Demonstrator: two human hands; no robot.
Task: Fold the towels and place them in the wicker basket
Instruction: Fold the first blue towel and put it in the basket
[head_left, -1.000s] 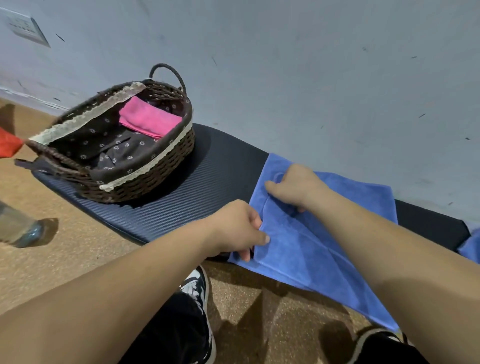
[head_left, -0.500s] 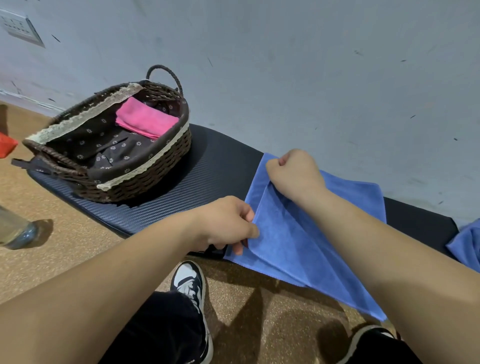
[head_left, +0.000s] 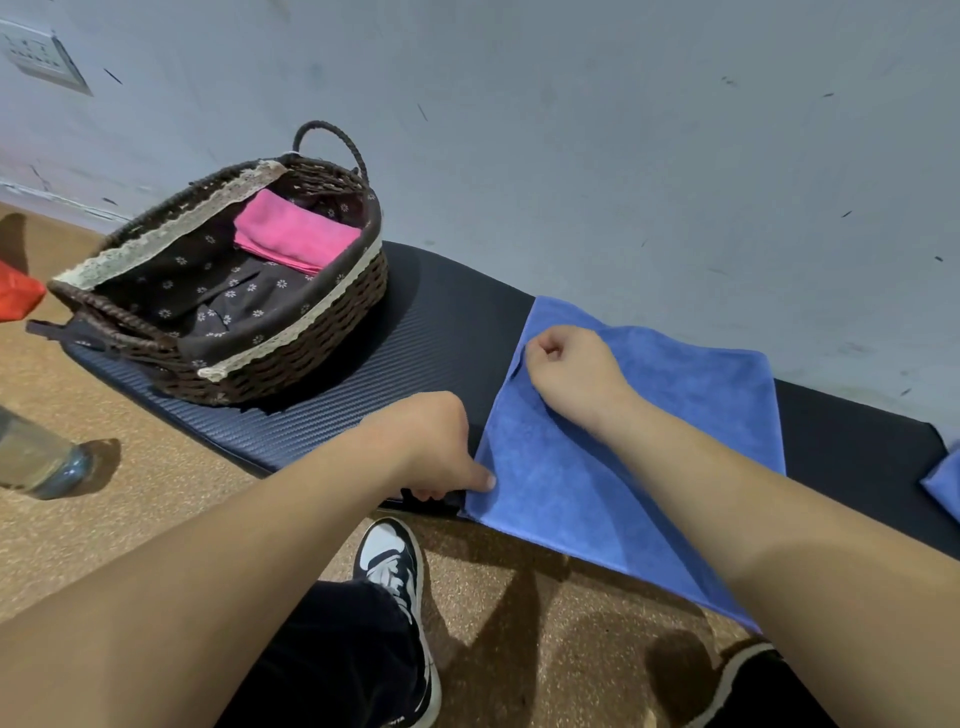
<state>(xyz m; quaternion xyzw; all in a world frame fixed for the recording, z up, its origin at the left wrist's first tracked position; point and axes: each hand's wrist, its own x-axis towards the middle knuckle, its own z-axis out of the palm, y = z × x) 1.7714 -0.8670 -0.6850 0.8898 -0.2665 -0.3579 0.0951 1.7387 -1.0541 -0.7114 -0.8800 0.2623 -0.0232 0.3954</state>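
Note:
A blue towel lies folded over on a dark mat, its near part hanging over the mat's front edge. My left hand pinches the towel's near left corner at the mat's edge. My right hand is curled on the far left corner and grips the cloth there. A brown wicker basket with a flowered lining and lace trim stands on the mat to the left. A folded pink towel lies inside it at the far end.
A grey wall runs right behind the mat. Another blue towel shows at the right edge. A clear plastic bottle lies on the brown floor at left, with a red thing beyond it. My shoe is below the mat.
Both hands have carried the towel's left edge further left and laid it flat. The lifted fold is down and the towel lies smoother.

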